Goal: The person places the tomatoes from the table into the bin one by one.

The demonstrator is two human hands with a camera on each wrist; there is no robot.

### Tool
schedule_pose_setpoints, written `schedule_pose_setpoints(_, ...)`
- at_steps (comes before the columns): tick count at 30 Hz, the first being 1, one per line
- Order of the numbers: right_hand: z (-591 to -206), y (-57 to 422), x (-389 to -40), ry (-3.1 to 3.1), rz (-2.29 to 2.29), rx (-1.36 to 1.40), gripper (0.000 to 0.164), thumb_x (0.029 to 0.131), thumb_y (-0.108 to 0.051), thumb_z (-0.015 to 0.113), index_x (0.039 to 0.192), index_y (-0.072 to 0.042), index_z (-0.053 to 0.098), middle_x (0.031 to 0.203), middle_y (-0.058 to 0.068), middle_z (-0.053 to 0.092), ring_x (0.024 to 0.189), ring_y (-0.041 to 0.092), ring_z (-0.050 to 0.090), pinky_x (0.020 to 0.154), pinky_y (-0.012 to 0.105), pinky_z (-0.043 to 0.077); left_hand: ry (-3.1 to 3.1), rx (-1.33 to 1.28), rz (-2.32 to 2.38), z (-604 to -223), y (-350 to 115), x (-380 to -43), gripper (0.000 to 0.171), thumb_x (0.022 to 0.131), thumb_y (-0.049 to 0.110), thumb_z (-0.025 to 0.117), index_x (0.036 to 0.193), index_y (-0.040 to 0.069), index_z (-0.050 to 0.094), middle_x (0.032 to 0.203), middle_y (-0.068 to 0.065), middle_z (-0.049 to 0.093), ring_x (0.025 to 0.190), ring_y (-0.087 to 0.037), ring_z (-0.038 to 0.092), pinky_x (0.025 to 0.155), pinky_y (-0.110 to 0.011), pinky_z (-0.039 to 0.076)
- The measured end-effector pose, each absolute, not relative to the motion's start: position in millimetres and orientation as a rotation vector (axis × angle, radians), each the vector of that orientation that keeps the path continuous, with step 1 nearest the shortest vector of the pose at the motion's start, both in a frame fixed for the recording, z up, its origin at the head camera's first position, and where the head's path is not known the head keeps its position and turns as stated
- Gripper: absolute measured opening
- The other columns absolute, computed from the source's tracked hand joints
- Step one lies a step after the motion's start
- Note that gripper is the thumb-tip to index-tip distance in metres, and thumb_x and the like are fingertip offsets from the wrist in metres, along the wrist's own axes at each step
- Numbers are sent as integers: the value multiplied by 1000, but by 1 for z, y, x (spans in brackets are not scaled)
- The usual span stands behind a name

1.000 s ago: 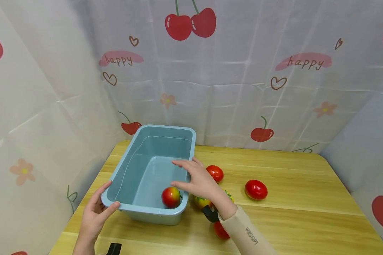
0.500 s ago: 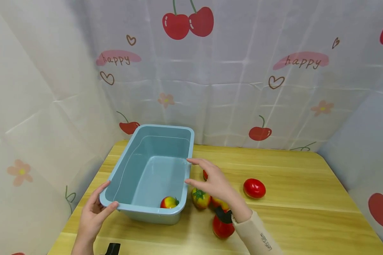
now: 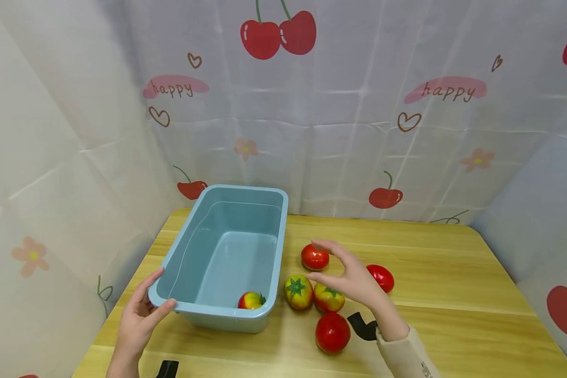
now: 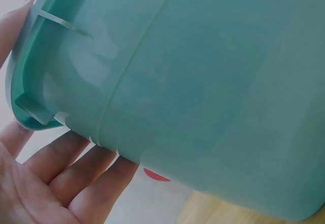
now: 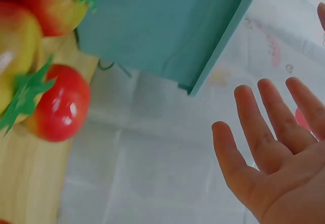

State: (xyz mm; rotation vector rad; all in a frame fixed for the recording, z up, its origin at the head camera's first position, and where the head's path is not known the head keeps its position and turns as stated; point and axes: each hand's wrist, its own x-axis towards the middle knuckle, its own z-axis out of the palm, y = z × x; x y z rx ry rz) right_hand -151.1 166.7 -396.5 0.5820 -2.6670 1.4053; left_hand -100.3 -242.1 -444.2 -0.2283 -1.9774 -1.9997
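Observation:
At its near-left corner, my left hand [image 3: 134,323] grips the rim of a light blue plastic bin [image 3: 222,321], thumb and fingers around the corner. In the left wrist view the fingers [image 4: 101,173] lie against the bin's outer wall. One red-yellow toy tomato [image 3: 250,300] sits inside, partly hidden by the near rim. My right hand [image 3: 354,278] is spread over the table right of the bin, holding nothing. Below its thumb are two yellow-green toy tomatoes [image 3: 298,292] with green leafy tops. A red tomato [image 3: 314,258] lies beyond them, another red tomato [image 3: 333,333] nearer.
One more red tomato [image 3: 382,277] lies right of my right hand, partly covered by it. The wooden table [image 3: 453,283] meets white curtains [image 3: 340,157] printed with cherries at the back and both sides.
My right hand has moved from over the bin's right rim to the right, above the tomatoes, uncovering the yellow-green ones. The tomato in the bin has shifted toward the near wall. My left hand stays put.

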Motion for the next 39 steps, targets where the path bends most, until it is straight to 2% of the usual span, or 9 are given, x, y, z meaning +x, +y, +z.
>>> schedule_pose_setpoints(6,-414,191,-145,-2625,1397,627,64,75,-39,78,132,-24,52,129,-5,54,117,20,50,95,52,39,-1981,-220,-1996,-444,-242,-100,63,80,-22,57,138,-4,41,128,1,51,102,-9,57,77,-18,49)
schedule_pose_setpoints(12,-433,207,-136,-2668,1381,621,64,73,-36,80,129,-20,55,124,-4,58,113,19,53,94,50,40,-1978,-221,-2002,-444,-242,-100,63,80,-22,57,138,-4,41,127,1,52,102,-9,57,77,-18,49)
schedule_pose_setpoints(19,-452,217,-126,-2748,1462,683,55,72,-30,82,120,-17,62,118,-4,62,108,15,56,93,44,43,-1975,-222,-1998,-444,-242,-101,63,79,-23,57,137,-4,41,127,2,53,102,-9,58,77,-18,49)
schedule_pose_setpoints(27,-470,224,-116,-2793,1528,771,52,72,-36,80,118,-20,62,112,-8,63,106,15,55,92,35,43,-1951,-259,-2014,-446,-243,-101,63,79,-24,56,137,-5,40,127,1,54,102,-10,58,77,-18,49)
schedule_pose_setpoints(39,-489,221,-109,-2871,1560,810,52,72,-37,81,117,-19,62,118,-8,60,109,15,52,94,36,42,-1957,-252,-2001,-445,-242,-101,63,79,-24,56,137,-6,40,128,2,53,104,-9,57,78,-18,49)
